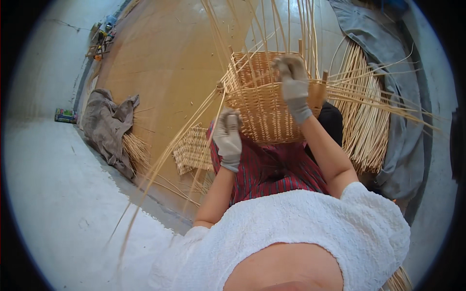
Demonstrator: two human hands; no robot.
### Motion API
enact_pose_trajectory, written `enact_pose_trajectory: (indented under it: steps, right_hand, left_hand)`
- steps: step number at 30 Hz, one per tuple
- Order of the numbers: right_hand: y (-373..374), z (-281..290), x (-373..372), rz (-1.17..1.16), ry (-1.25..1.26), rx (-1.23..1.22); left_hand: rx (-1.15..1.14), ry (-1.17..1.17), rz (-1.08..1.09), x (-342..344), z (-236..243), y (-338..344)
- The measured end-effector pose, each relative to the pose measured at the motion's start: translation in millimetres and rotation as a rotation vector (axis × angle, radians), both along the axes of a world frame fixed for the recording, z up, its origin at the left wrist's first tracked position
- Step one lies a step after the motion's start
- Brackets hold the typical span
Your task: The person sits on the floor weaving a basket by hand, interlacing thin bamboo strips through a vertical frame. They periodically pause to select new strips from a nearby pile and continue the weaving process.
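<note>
Though patterned in green and blue, too small to read at far left: a flat packet (pixel 65 115) by the wall. Beside it, a crumpled grey-brown cloth (pixel 109 128), draped partly over thin sticks (pixel 136 148). Then flat woven panels (pixel 196 153) on the brown floor (pixel 160 72). Above these, long pale strands (pixel 196 112) fanning out from the left corner of the woven tan basket (pixel 264 114). Just below that corner, the left hand (pixel 228 136), in a pale glove; grip curled near a strand, impossible to tell whether pinching it. At centre, the basket itself, open-topped, on the lap over red striped cloth (pixel 272 169), with upright stakes (pixel 289 24) and short corner pegs (pixel 300 47). At the basket's right part, by the rim, the right hand (pixel 293 87), likewise gloved, blurred; grip bent inward, impossible to tell whether pinching anything. Farther right, strands jutting across a thick bundle of rods (pixel 364 136), beside a blue-grey cloth (pixel 412 145).
</note>
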State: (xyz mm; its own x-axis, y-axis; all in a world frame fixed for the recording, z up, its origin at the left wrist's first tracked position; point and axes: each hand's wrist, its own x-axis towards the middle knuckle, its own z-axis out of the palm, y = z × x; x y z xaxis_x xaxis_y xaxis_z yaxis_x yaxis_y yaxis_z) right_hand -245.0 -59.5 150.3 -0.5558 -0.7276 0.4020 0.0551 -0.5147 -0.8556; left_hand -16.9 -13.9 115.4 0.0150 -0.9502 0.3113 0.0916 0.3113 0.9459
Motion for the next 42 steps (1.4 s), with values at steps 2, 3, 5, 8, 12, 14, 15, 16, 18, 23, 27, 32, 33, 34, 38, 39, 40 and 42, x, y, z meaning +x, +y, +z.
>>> enact_pose_trajectory:
  steps: [2,3,5,8,12,14,15,16,18,23,27,32,33,34,38,39,40,42]
  right_hand:
    - [28,-8,1,0.050,-0.142,0.170]
    - [34,-11,4,0.051,-0.165,0.190]
    - [36,-15,11,0.071,-0.203,0.227]
    - [-16,28,26,-0.068,0.510,-0.012]
    - [-50,69,24,-0.117,1.119,0.318]
    - [-20,22,4,0.113,0.618,0.267]
    - [2,-28,-11,0.238,0.178,-0.017]
    - [30,-50,-17,0.166,0.434,0.101]
    - [80,-65,-13,0.110,1.027,0.158]
    - [65,23,36,0.111,0.968,0.579]
    - [-16,78,38,0.310,1.026,0.967]
    - [-8,22,22,0.358,0.156,0.133]
    - [0,-13,14,0.256,0.059,-0.025]
    - [16,-41,7,0.229,0.040,0.023]
    - [73,-61,-32,0.337,-0.153,0.224]
    - [78,-59,-39,0.315,-0.169,0.225]
    - [86,-61,-49,0.142,-0.329,0.337]
    - [81,-41,-42,0.004,-0.243,0.350]
  left_hand:
    - [-0.140,-0.494,0.007,-13,14,-8]
    - [-0.154,-0.721,0.006,-21,24,-15]
    - [0.146,-1.085,0.011,-40,49,-55]
    - [0.093,-0.962,-0.008,-44,46,-70]
    - [0.198,-0.873,-0.059,-48,46,-74]
    - [0.272,-0.732,-0.138,-44,44,-74]
    - [0.299,-0.625,-0.183,-47,41,-74]
    - [0.423,-0.575,-0.219,-51,46,-73]
    - [0.564,-0.506,-0.276,-43,56,-74]
    - [0.142,-0.699,-0.015,-42,6,-75]
    - [0.163,-1.070,0.112,-54,20,-76]
    - [-0.086,-0.462,0.016,-41,-4,-85]
    - [0.071,-0.459,-0.019,-48,2,-84]
    - [0.224,-0.460,-0.057,-55,18,-78]
    - [-0.149,-0.471,0.301,-80,50,-41]
    - [-0.169,-0.508,0.221,-85,55,-40]
    - [-0.189,-0.545,0.139,-92,58,-41]
    - [0.070,-0.811,-0.189,-105,54,-58]
